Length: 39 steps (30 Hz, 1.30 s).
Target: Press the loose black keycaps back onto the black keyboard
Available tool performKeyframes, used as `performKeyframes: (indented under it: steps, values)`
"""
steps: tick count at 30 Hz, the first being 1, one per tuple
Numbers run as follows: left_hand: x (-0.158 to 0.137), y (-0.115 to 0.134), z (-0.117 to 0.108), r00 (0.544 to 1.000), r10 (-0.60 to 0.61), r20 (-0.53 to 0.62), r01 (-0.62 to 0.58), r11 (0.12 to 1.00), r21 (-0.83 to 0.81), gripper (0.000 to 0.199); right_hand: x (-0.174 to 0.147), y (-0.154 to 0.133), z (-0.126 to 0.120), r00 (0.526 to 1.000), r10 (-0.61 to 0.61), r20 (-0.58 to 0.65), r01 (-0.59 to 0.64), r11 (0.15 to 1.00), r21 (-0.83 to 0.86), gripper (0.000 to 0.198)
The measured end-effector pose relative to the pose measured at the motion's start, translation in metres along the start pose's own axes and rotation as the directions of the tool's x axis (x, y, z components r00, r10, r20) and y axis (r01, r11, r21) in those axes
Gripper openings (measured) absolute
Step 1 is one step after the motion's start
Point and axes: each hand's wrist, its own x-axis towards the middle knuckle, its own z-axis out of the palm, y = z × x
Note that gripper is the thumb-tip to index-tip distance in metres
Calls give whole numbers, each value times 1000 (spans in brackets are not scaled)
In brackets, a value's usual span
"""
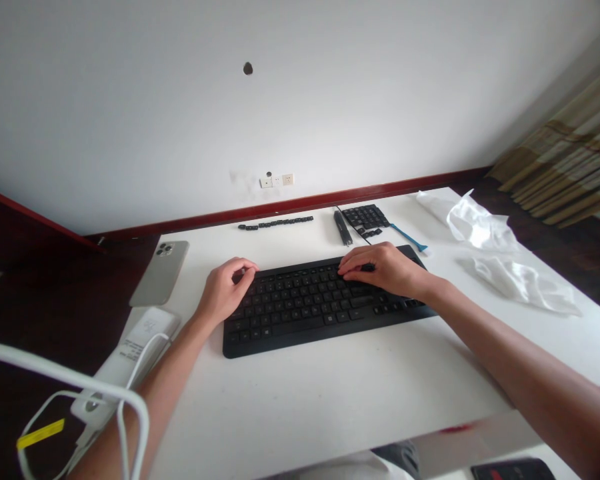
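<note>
A black keyboard lies across the white table, with keycaps gone from parts of its right side. My left hand is closed at its upper left corner, thumb and forefinger against the edge. Over the upper right keys, my right hand has its fingers pinched together; anything small between the fingertips is hidden. Loose black keycaps stand in a row behind the keyboard, and more are grouped in a block to the right. Beside that block are a black folded tool and a blue brush.
A phone lies at the table's left edge, near a white power strip with white cables. Crumpled clear plastic and another plastic wrap lie on the right. A dark object shows below the front edge.
</note>
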Motion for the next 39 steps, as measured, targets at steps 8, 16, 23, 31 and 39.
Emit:
performKeyframes:
  steps: [8, 16, 23, 31, 39]
  values:
    - [0, 0, 0, 1000, -10, 3, 10, 1000, 1, 25, -2, -2, 0, 998, 65, -11, -65, 997, -27, 23]
    - [0, 2, 0, 1000, -18, 4, 18, 1000, 1, 24, -3, -6, 1, 998, 59, -30, -60, 998, -35, 25]
    - [1, 2, 0, 1000, -12, 0, 12, 1000, -4, 21, -4, -6, 2, 1000, 20, -22, -22, 996, -85, 22]
    - [0, 1, 0, 1000, -5, 4, 5, 1000, -5, 21, -4, -7, -1, 1000, 27, -13, -28, 996, -83, 25]
    - [0, 1, 0, 1000, -9, 3, 9, 1000, 0, 22, -2, -6, 2, 999, -17, -41, 13, 995, -101, 22]
